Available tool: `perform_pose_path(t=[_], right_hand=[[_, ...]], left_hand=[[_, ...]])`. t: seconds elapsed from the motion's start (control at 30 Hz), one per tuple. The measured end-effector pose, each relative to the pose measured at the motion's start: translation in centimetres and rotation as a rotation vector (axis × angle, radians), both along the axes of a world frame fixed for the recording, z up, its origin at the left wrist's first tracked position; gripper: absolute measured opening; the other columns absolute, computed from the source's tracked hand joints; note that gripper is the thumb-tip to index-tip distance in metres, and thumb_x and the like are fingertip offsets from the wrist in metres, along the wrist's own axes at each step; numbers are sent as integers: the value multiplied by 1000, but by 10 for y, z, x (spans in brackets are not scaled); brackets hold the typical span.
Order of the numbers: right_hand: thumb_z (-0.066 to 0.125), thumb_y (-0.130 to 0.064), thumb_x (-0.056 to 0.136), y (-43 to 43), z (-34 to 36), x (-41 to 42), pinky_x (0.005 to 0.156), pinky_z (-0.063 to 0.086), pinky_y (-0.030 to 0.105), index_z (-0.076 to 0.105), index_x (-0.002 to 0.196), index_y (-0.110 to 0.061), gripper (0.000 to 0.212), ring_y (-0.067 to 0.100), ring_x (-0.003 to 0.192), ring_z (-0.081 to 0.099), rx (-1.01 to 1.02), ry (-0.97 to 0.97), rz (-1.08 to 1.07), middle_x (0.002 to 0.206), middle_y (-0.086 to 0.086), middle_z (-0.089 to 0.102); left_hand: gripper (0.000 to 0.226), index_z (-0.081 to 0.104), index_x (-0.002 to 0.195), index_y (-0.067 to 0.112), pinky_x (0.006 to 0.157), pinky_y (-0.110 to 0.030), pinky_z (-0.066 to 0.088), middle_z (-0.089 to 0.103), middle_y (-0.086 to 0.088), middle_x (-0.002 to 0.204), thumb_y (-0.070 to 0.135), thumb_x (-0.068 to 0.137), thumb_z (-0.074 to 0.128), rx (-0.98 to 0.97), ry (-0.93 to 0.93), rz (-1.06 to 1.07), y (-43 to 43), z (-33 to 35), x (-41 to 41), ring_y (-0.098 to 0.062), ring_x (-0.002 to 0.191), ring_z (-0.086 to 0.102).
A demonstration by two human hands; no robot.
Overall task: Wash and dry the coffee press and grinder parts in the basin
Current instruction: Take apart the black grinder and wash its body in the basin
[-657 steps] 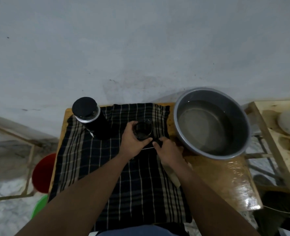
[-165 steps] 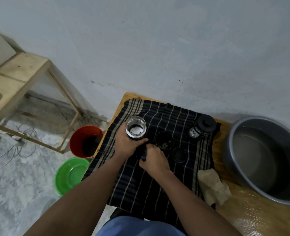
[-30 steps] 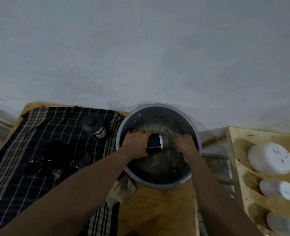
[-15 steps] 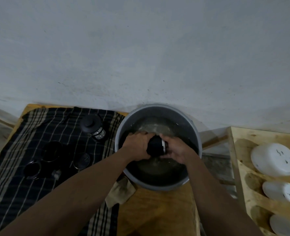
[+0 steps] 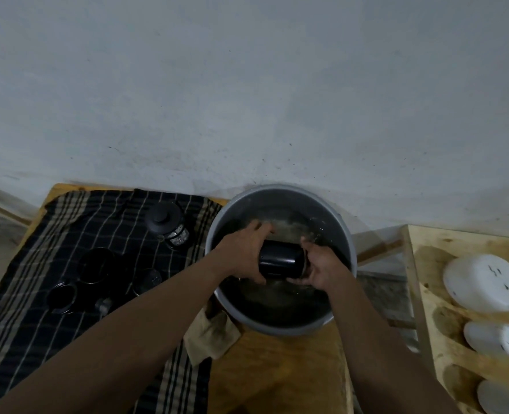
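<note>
The grinder body (image 5: 278,259), a black cylinder, lies on its side within the basin (image 5: 335,218), held near the water (image 5: 289,228). Whether its underside touches the water cannot be told. The left hand (image 5: 242,252) grips the cylinder's left end, fingers curled over the far side and thumb on the near side. The right hand (image 5: 324,267) cups the right end, fingers wrapped round it from below. Both forearms reach in over the near rim.

The basin is a round grey metal vessel. It stands at the far right of the wooden table (image 5: 277,375), close to the wall (image 5: 247,100).

A beige rag (image 5: 208,339) lies crumpled on the table, against the basin's near left side.

A dark checked cloth (image 5: 38,309) covers the left part of the table. The coffee press (image 5: 166,225) stands upright on the cloth's far right, just beside the basin, with its black lid on. Three round dark parts lie nearer on the cloth:
- one large part (image 5: 95,264) in the middle;
- one smaller part (image 5: 62,297) to its near left;
- one part (image 5: 147,280) to its right.

A small metal piece (image 5: 104,304) lies between the near two. Their detail is too dim to tell.

A wooden rack (image 5: 426,294) stands to the right of the table. It holds three white bowls (image 5: 486,282) in a row.
</note>
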State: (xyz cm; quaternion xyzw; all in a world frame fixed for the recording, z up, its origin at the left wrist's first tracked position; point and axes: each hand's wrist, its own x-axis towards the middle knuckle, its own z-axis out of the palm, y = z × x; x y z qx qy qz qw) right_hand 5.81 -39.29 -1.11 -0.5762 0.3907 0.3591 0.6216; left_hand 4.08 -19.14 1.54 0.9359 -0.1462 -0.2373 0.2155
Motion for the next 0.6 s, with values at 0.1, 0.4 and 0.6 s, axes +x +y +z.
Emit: perform_pose_path(t=[0.1, 0.4, 0.6], right_hand=[[58, -39, 98, -5, 0, -1, 71, 58, 48, 60, 123, -14, 35, 35, 102, 64, 20, 4, 30, 115, 17, 66], [63, -35, 92, -8, -3, -3, 70, 54, 37, 63, 127, -14, 41, 28, 94, 70, 112, -76, 1, 103, 10, 76], [62, -38, 91, -2, -5, -7, 70, 54, 38, 65, 124, -15, 40, 31, 97, 68, 111, -86, -3, 108, 13, 74]], left_hand=[[88, 41, 122, 27, 93, -43, 53, 50, 2, 123, 31, 53, 96, -211, 37, 154, 8, -4, -2, -19, 110, 55], [56, 50, 125, 27, 94, -39, 56, 60, 0, 125, 50, 82, 78, -576, 359, 775, 1, -6, 0, -20, 111, 60], [51, 48, 129, 22, 37, -18, 39, 62, -8, 116, 59, 95, 55, -562, 536, 978, -6, 0, 2, -26, 78, 62]])
